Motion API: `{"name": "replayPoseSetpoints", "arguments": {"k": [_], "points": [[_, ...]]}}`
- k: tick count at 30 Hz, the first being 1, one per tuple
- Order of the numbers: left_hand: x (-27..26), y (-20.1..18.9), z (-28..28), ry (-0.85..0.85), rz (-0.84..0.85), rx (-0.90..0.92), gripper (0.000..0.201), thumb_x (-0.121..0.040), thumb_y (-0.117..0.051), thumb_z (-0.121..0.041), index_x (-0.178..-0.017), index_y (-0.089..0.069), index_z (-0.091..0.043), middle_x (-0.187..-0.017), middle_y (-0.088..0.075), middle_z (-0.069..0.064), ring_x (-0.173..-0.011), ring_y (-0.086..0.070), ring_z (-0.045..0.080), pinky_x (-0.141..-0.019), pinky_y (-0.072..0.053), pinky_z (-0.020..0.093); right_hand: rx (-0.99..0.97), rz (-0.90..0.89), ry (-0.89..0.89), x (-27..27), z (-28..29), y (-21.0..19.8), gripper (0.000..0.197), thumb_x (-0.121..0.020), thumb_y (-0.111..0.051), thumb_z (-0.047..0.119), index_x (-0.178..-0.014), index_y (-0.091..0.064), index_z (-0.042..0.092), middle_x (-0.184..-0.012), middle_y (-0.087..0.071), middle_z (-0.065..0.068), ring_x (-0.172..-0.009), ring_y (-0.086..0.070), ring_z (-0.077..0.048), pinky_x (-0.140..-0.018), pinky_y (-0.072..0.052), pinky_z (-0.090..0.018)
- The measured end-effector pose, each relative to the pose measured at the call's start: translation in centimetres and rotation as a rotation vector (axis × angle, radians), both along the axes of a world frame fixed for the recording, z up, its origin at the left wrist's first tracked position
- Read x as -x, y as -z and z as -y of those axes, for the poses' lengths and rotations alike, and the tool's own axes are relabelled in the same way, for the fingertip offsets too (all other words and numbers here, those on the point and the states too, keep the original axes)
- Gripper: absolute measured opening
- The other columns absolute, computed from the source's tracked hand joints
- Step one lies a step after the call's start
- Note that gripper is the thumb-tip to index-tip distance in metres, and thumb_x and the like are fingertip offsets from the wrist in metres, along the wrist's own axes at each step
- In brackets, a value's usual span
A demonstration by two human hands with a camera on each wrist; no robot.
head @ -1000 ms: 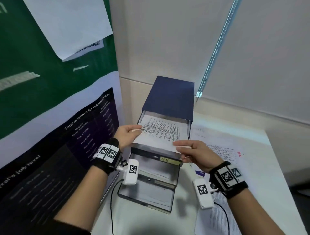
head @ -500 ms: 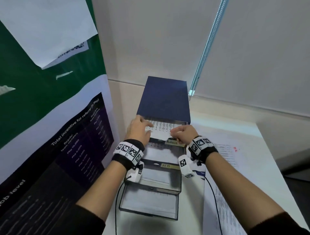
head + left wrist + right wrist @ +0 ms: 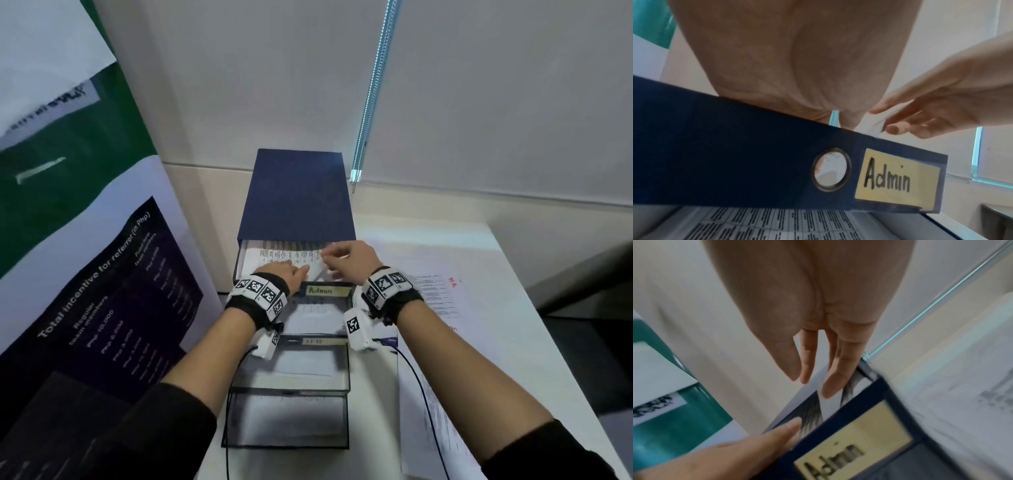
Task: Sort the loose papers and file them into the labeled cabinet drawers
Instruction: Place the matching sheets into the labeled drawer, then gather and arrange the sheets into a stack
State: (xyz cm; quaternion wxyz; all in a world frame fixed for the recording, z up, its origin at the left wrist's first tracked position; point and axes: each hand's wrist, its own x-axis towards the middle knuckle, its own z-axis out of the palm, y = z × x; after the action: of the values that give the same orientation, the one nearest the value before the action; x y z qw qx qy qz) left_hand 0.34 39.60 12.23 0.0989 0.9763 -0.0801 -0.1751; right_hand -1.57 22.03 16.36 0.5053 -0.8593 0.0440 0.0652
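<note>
Just in front of the blue cabinet (image 3: pixel 297 195), the top drawer (image 3: pixel 274 289) labelled "Admin" stands pulled out, with a printed sheet (image 3: pixel 274 255) lying inside it; the left hand (image 3: pixel 286 272) rests on the sheet's near edge with straight fingers pressed flat; the right hand (image 3: pixel 352 260) lies over the sheet's right side, fingers loosely spread, and the left wrist view shows its fingertips (image 3: pixel 894 129) pinching a raised fold of the paper; below the cabinet's top drawer two more drawers (image 3: pixel 291 363) stand open; right of the cabinet, loose papers (image 3: pixel 442 298) lie on the white desk (image 3: pixel 507 342)
</note>
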Motion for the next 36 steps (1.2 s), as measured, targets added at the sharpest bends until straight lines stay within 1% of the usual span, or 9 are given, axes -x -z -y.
{"name": "replayPoseSetpoints", "arguments": {"k": [4, 7, 11, 18, 22, 26, 28, 32, 36], "points": [[-0.1, -0.1, 1.1, 0.002, -0.002, -0.111, 0.067, -0.098, -0.017, -0.06, -0.128, -0.062, -0.02, -0.144, -0.049, 0.01, -0.124, -0.052, 0.033, -0.104, -0.041, 0.046, 0.348, 0.176, -0.056, 2.7, 8.1, 2.3, 0.025, -0.089, -0.067, 0.028, -0.113, -0.071, 0.021, -0.117, -0.064, -0.001, -0.105, -0.062, -0.018, -0.094, -0.047, -0.03], [1.1, -1.5, 4.1, 0.018, 0.241, -0.186, 0.051, -0.099, -0.033, -0.05, -0.125, -0.062, -0.018, -0.137, -0.053, 0.011, -0.122, -0.05, 0.031, -0.102, -0.039, 0.044, 0.732, -0.003, -0.039, 5.2, 15.6, 7.2, 0.05, -0.091, -0.063, 0.033, -0.138, -0.052, 0.018, -0.143, -0.05, -0.009, -0.131, -0.046, -0.027, -0.11, -0.038, -0.04], [4.2, -2.6, 11.0, 0.141, 0.585, 0.287, 0.025, -0.092, -0.054, -0.028, -0.114, -0.065, -0.023, -0.112, -0.06, 0.001, -0.104, -0.055, 0.022, -0.094, -0.043, 0.039, 0.888, -0.445, 0.068, 9.3, 23.2, 14.3, 0.076, -0.084, -0.068, 0.045, -0.147, -0.034, 0.019, -0.146, -0.042, -0.013, -0.132, -0.043, -0.033, -0.105, -0.042, -0.049], [9.0, 6.7, 22.7, 0.249, 0.124, 0.324, 0.025, -0.09, -0.053, -0.022, -0.11, -0.067, -0.026, -0.101, -0.067, -0.004, -0.095, -0.061, 0.019, -0.092, -0.047, 0.036, 0.791, -0.763, 0.255, 15.1, 30.4, 21.4, 0.11, -0.061, -0.084, 0.058, -0.141, -0.029, 0.006, -0.14, -0.036, -0.018, -0.129, -0.042, -0.038, -0.107, -0.041, -0.048], [10.4, 13.7, 25.2, 0.074, -0.232, 0.207, 0.037, -0.088, -0.054, -0.017, -0.124, -0.06, -0.018, -0.118, -0.064, 0.004, -0.107, -0.061, 0.026, -0.093, -0.05, 0.034, 0.791, -0.664, 0.26, 16.2, 32.0, 21.8, 0.105, -0.054, -0.086, 0.061, -0.131, -0.038, 0.009, -0.134, -0.035, -0.017, -0.125, -0.042, -0.038, -0.098, -0.046, -0.048], [11.4, 17.4, 26.3, -0.187, -0.357, 0.28, 0.024, -0.084, -0.061, -0.016, -0.107, -0.064, -0.015, -0.081, -0.057, -0.001, -0.081, -0.055, 0.02, -0.069, -0.046, 0.024, 0.674, -0.593, 0.252, 16.2, 32.9, 22.4, 0.1, -0.053, -0.089, 0.056, -0.13, -0.043, 0.01, -0.128, -0.041, -0.014, -0.122, -0.046, -0.035, -0.099, -0.049, -0.046], [11.9, 18.2, 26.8, -0.342, -0.364, 0.405, 0.032, -0.084, -0.066, -0.017, -0.116, -0.065, -0.019, -0.086, -0.06, 0.0, -0.085, -0.058, 0.02, -0.077, -0.046, 0.023, 0.577, -0.578, 0.236, 16.0, 33.4, 23.0, 0.095, -0.054, -0.09, 0.051, -0.127, -0.049, 0.008, -0.125, -0.05, -0.012, -0.118, -0.053, -0.032, -0.1, -0.05, -0.043], [12.1, 19.0, 28.0, -0.468, -0.333, 0.489, 0.012, -0.08, -0.072, -0.024, -0.092, -0.071, -0.023, -0.089, -0.073, 0.002, -0.087, -0.069, 0.024, -0.079, -0.057, 0.031, 0.464, -0.576, 0.206, 15.9, 33.4, 23.5, 0.032, -0.064, -0.087, 0.031, -0.069, -0.059, 0.016, -0.074, -0.059, -0.001, -0.069, -0.06, -0.017, -0.065, -0.054, -0.026], [11.6, 19.3, 28.8, -0.473, -0.398, 0.554, 0.026, -0.075, -0.081, -0.033, -0.096, -0.073, -0.021, -0.092, -0.072, -0.005, -0.086, -0.068, 0.016, -0.08, -0.056, 0.028, 0.303, -0.444, 0.254, 16.0, 34.4, 24.0, 0.029, -0.073, -0.079, 0.018, -0.054, -0.058, 0.022, -0.059, -0.057, 0.006, -0.056, -0.054, -0.009, -0.055, -0.048, -0.017]]}}
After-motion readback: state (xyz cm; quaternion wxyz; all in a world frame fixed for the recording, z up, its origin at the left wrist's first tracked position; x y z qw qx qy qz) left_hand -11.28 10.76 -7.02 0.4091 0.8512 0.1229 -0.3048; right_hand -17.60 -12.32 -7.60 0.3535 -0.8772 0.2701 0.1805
